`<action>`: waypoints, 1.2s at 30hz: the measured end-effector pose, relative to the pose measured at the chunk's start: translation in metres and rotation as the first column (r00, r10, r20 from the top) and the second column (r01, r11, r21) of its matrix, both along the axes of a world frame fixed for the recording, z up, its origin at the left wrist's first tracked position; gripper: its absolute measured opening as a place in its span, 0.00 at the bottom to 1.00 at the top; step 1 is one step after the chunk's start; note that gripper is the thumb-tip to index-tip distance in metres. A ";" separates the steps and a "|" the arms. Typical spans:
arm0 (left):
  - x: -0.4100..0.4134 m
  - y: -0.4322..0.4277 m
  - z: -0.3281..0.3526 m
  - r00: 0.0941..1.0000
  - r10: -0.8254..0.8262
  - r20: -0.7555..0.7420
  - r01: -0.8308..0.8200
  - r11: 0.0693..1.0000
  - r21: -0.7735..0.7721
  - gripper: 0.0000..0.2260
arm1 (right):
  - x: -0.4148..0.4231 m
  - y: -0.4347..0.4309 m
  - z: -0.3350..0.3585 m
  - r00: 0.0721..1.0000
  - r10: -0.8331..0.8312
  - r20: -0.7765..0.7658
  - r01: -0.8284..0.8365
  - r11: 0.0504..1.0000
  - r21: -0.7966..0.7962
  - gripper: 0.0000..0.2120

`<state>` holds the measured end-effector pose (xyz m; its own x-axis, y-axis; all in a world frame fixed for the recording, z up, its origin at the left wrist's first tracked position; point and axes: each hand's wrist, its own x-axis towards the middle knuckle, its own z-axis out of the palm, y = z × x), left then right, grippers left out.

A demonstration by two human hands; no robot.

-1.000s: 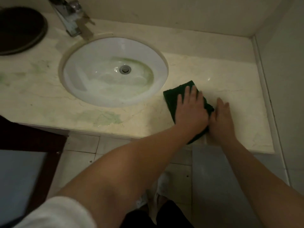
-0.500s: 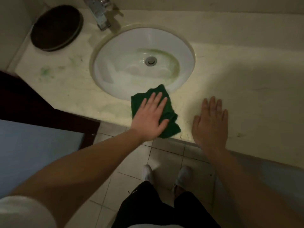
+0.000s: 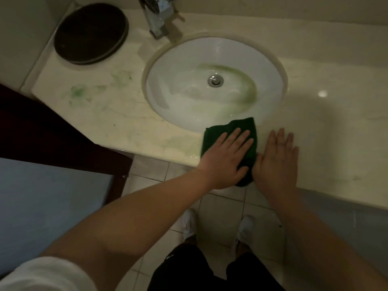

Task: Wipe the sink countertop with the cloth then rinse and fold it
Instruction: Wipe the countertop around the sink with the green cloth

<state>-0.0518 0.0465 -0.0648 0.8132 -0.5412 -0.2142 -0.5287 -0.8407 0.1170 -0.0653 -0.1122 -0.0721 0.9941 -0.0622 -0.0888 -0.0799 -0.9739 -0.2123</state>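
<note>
Here, green residue (image 3: 247,89) in the white sink (image 3: 168,85)

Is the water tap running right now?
Off, as far as it shows. No stream falls from the tap into the sink; only greenish wet streaks lie around the drain.

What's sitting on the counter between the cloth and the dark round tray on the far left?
Nothing solid. In the head view that stretch of countertop between the green cloth and dark tray holds only green smears, with the sink basin's near-left rim bordering it.
</note>
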 end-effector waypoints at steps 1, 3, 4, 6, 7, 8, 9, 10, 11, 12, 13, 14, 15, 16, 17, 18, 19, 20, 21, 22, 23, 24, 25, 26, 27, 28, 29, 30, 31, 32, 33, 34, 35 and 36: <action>-0.002 0.024 0.001 1.000 0.002 -0.008 -0.002 1.000 0.029 0.33 | 0.000 0.021 0.000 1.000 0.009 0.001 -0.009 1.000 0.013 0.33; -0.006 0.075 0.004 1.000 0.018 -0.008 -0.017 0.997 0.078 0.33 | 0.001 0.056 -0.003 1.000 -0.009 -0.015 0.010 1.000 0.024 0.33; -0.006 0.102 0.006 0.999 0.032 -0.006 -0.032 0.996 0.079 0.33 | 0.001 0.069 -0.004 0.999 -0.035 -0.023 0.035 0.999 0.013 0.33; -0.002 0.154 0.011 0.997 0.070 -0.017 -0.069 0.996 0.049 0.33 | 0.002 0.081 -0.008 0.996 -0.084 -0.017 0.083 0.996 -0.027 0.33; 0.001 0.176 0.012 0.996 0.086 -0.021 -0.085 0.995 0.043 0.33 | 0.002 0.083 -0.009 0.996 -0.091 -0.003 0.091 0.995 -0.040 0.33; 0.004 0.194 0.013 0.995 0.094 -0.017 -0.094 0.995 0.043 0.32 | 0.002 0.083 -0.010 0.996 -0.090 0.009 0.090 0.995 -0.046 0.33; 0.007 0.208 0.013 0.995 0.095 -0.011 -0.094 0.995 0.042 0.32 | 0.002 0.083 -0.010 0.996 -0.087 0.022 0.088 0.995 -0.047 0.33; 0.009 0.216 0.012 0.995 0.099 -0.011 -0.098 0.994 0.040 0.32 | 0.002 0.084 -0.011 0.996 -0.086 0.033 0.088 0.995 -0.047 0.32; 0.009 0.218 0.011 0.993 0.116 -0.012 -0.115 0.992 0.043 0.32 | 0.002 0.084 -0.010 0.995 -0.090 0.043 0.092 0.994 -0.050 0.32; 0.008 0.215 0.010 0.989 0.148 -0.010 -0.148 0.988 0.051 0.32 | 0.002 0.085 -0.011 0.994 -0.094 0.048 0.097 0.994 -0.056 0.32; 0.008 0.207 0.009 0.983 0.183 0.003 -0.183 0.981 0.065 0.32 | 0.002 0.086 -0.011 0.994 -0.097 0.050 0.100 0.993 -0.061 0.31; 0.009 0.195 0.008 0.979 0.204 0.017 -0.205 0.976 0.079 0.33 | 0.003 0.087 -0.011 0.994 -0.099 0.052 0.103 0.993 -0.062 0.31; 0.011 0.179 0.007 0.977 0.213 0.018 -0.214 0.974 0.074 0.33 | 0.003 0.087 -0.011 0.994 -0.099 0.053 0.102 0.993 -0.064 0.31; 0.012 0.160 0.006 0.978 0.207 0.003 -0.206 0.977 0.050 0.33 | 0.003 0.087 -0.010 0.994 -0.093 0.055 0.097 0.993 -0.067 0.31; 0.012 0.137 0.006 0.983 0.184 -0.015 -0.184 0.983 0.014 0.33 | 0.002 0.085 -0.010 0.995 -0.085 0.059 0.089 0.993 -0.072 0.31; 0.011 0.113 0.005 0.988 0.152 -0.031 -0.153 0.988 -0.022 0.32 | 0.001 0.084 -0.011 0.996 -0.072 0.058 0.077 0.994 -0.079 0.31; 0.008 0.091 0.006 0.992 0.119 -0.045 -0.121 0.991 -0.050 0.32 | 0.001 0.083 -0.011 0.997 -0.059 0.055 0.064 0.993 -0.095 0.31; 0.006 0.074 0.006 0.993 0.099 -0.057 -0.103 0.992 -0.070 0.31 | 0.000 0.082 -0.010 0.998 -0.045 0.048 0.050 0.992 -0.118 0.31; 0.005 0.063 0.005 0.994 0.091 -0.060 -0.096 0.992 -0.083 0.31 | 0.000 0.081 -0.010 0.999 -0.033 0.039 0.038 0.990 -0.139 0.31; 0.005 0.060 0.004 0.995 0.086 -0.053 -0.091 0.992 -0.085 0.30 | 0.000 0.081 -0.011 0.999 -0.027 0.034 0.031 0.989 -0.146 0.31; 0.005 0.063 0.003 0.997 0.074 -0.032 -0.076 0.994 -0.083 0.30 | 0.000 0.081 -0.012 0.999 -0.028 0.030 0.032 0.989 -0.145 0.31; 0.004 0.070 0.004 0.999 0.051 -0.016 -0.052 0.996 -0.075 0.31 | 0.001 0.080 -0.012 0.999 -0.039 0.028 0.042 0.990 -0.131 0.31; 0.004 0.081 0.003 0.999 0.032 -0.005 -0.033 0.997 -0.070 0.31 | 0.003 0.081 -0.012 0.998 -0.059 0.023 0.061 0.992 -0.112 0.32; 0.004 0.096 0.002 1.000 0.031 -0.002 -0.031 0.997 -0.066 0.32 | 0.004 0.084 -0.013 0.997 -0.073 0.013 0.074 0.993 -0.095 0.32; 0.002 0.114 -0.001 0.999 0.044 -0.004 -0.044 0.998 -0.055 0.32 | 0.003 0.089 -0.014 0.997 -0.077 0.015 0.078 0.993 -0.090 0.32; 0.001 0.135 -0.002 0.997 0.077 -0.003 -0.077 0.996 -0.035 0.32 | 0.003 0.093 -0.015 0.997 -0.072 0.024 0.074 0.994 -0.086 0.33; 0.000 0.156 -0.003 0.991 0.134 0.007 -0.134 0.991 -0.023 0.32 | 0.003 0.097 -0.015 0.997 -0.066 0.026 0.068 0.995 -0.079 0.33; 0.000 0.177 -0.003 0.980 0.198 0.009 -0.198 0.980 -0.016 0.32 | 0.004 0.100 -0.016 0.998 -0.062 0.018 0.063 0.996 -0.063 0.33; 0.000 0.200 -0.004 0.968 0.249 0.008 -0.249 0.968 0.003 0.32 | 0.005 0.107 -0.016 0.998 -0.069 0.012 0.070 0.996 -0.054 0.33; -0.003 0.187 -0.001 0.967 0.255 0.024 -0.255 0.966 0.027 0.31 | -0.001 0.080 -0.012 0.995 -0.102 0.019 0.103 0.994 -0.049 0.33; -0.006 0.168 0.003 0.964 0.263 0.032 -0.264 0.964 0.045 0.31 | -0.007 0.055 -0.007 0.993 -0.114 0.024 0.115 0.992 -0.052 0.33; -0.005 0.172 0.002 0.951 0.307 0.030 -0.308 0.950 0.045 0.31 | -0.006 0.059 -0.008 0.996 -0.093 0.006 0.093 0.994 -0.058 0.33; -0.004 0.168 0.003 0.931 0.362 0.039 -0.364 0.930 0.043 0.31 | -0.005 0.062 -0.008 0.997 -0.084 0.001 0.083 0.995 -0.047 0.33; -0.002 0.162 0.002 0.909 0.415 0.049 -0.417 0.908 0.044 0.32 | -0.004 0.066 -0.007 0.997 -0.071 0.003 0.071 0.997 -0.040 0.33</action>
